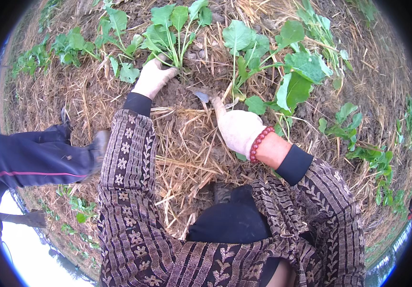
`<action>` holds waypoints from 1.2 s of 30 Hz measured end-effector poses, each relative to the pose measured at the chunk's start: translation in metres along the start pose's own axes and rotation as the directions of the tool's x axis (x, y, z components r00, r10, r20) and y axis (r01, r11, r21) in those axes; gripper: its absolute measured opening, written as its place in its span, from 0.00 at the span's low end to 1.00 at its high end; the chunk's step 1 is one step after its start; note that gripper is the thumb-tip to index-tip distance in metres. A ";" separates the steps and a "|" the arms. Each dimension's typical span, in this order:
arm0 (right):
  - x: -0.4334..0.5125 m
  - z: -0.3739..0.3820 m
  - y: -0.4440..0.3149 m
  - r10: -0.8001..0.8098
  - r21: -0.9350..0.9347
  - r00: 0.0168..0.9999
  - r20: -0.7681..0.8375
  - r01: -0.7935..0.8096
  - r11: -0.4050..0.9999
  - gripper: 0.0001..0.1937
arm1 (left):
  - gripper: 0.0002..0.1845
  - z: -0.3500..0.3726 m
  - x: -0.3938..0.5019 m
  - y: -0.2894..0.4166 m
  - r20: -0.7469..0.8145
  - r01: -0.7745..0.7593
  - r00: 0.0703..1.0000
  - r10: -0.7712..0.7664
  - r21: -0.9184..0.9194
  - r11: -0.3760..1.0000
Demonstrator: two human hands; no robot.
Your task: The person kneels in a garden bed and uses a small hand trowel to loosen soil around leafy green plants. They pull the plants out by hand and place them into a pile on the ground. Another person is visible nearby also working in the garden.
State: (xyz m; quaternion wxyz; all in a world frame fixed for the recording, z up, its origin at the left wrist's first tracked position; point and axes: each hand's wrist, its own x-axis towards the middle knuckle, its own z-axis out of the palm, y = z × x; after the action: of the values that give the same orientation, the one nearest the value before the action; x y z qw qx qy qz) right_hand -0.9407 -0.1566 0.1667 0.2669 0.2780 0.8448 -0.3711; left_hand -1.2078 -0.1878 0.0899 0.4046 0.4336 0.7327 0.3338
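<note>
My left hand (154, 76), in a whitish work glove, grips the low stems of a leafy green plant (172, 39) close to the soil. My right hand (240, 127) wears a similar glove, with soil on its fingertips and a red bead bracelet (259, 143) at the wrist. A small metal-bladed hand tool (201, 96) juts from its fingers, pointing left at the bare soil; its handle is hidden. Just beyond that hand grows another broad-leaved plant (242, 64), its leaves spreading to the right.
Straw mulch (188, 150) covers much of the ground. More leafy plants (71, 46) stand in a row at upper left, others (345, 125) at right. Another person's leg in dark trousers (44, 158) comes in at left, its shoe (100, 147) near my left forearm. My dark-clothed knee (231, 222) is below.
</note>
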 end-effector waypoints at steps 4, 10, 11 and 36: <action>-0.002 -0.003 -0.001 -0.009 -0.029 1.000 0.004 0.009 1.000 0.26 | 0.24 0.006 0.000 0.001 -0.044 0.125 0.992 -0.122 0.072 0.990; 0.000 -0.007 -0.004 0.066 -0.003 0.997 0.050 -0.066 0.998 0.25 | 0.22 0.009 0.003 0.008 -0.057 0.094 0.996 -0.076 0.509 0.855; 0.001 -0.007 -0.004 0.055 -0.006 0.998 0.040 -0.055 0.998 0.25 | 0.23 0.009 0.003 0.008 -0.052 0.093 0.996 -0.077 0.488 0.868; 0.075 -0.062 -0.039 0.325 0.894 0.877 -0.353 0.214 0.395 0.08 | 0.21 0.010 0.010 -0.016 -0.062 0.157 0.988 -0.145 0.437 0.886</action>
State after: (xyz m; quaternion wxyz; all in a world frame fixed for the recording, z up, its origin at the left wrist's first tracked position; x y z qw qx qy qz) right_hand -1.0343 -0.1101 0.1721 -0.1338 0.4887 0.5265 -0.6827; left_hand -1.2078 -0.1837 0.0693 0.3107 0.4511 0.8261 0.1328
